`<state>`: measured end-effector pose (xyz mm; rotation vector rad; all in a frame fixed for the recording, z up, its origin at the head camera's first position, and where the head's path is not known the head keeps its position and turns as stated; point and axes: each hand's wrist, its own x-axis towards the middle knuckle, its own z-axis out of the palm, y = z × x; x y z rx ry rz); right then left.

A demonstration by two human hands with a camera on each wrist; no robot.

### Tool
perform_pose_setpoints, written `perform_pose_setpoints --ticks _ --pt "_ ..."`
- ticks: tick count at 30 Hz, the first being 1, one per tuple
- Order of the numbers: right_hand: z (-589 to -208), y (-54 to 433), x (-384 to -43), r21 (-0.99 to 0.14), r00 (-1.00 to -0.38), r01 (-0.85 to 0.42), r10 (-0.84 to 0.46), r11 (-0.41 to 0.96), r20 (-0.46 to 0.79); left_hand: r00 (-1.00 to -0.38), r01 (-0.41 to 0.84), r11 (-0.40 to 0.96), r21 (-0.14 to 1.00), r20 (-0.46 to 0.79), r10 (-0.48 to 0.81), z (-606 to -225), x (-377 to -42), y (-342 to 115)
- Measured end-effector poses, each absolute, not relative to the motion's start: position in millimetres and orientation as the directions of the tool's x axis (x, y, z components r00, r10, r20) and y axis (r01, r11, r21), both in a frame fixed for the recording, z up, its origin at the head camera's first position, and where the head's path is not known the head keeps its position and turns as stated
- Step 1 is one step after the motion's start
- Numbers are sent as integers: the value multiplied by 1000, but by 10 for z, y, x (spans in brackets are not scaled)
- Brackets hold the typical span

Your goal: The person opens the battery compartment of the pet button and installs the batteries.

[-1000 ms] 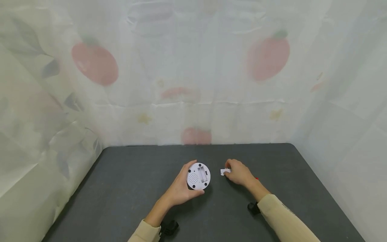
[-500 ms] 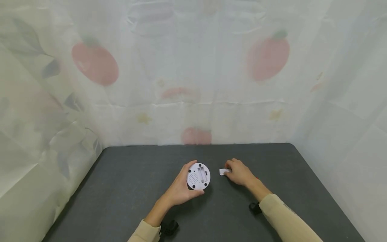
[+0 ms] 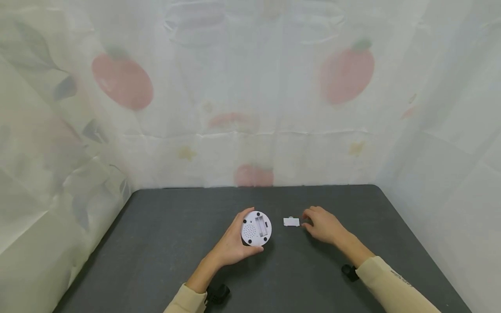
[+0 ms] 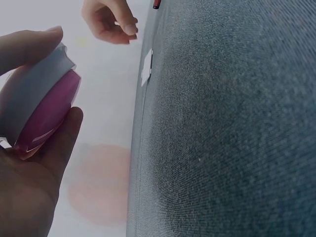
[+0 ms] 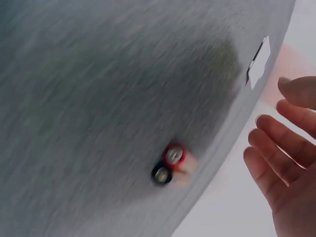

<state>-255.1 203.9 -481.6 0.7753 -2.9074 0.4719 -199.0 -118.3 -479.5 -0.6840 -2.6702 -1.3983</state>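
Note:
In the head view my left hand grips a round white device by its edge, thumb below and fingers above. Its underside faces me, with speaker holes, several dark feet and an uncovered battery compartment that holds no batteries. The left wrist view shows a pink side on the device. A white battery cover lies on the table just left of my right hand, which holds nothing; its fingers are loosely bent. Two batteries, one red-rimmed and one black-rimmed, lie together in the right wrist view.
The dark grey table reaches back to a pale curtain printed with red fruit. Curtain also hangs along the left and right sides. Black wrist cameras sit below both wrists.
My right hand has let go of the battery cover, leaving it on the table, and has moved to the right. The left hand and the device have stayed nearly still.

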Motion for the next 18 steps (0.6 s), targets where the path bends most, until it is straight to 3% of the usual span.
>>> perform_pose_setpoints --ticks 18 --pt "-4849 2667 -2317 -212 -837 -548 -527 809 150 -897 410 488 770 243 370 -4808 -1979 -1199"
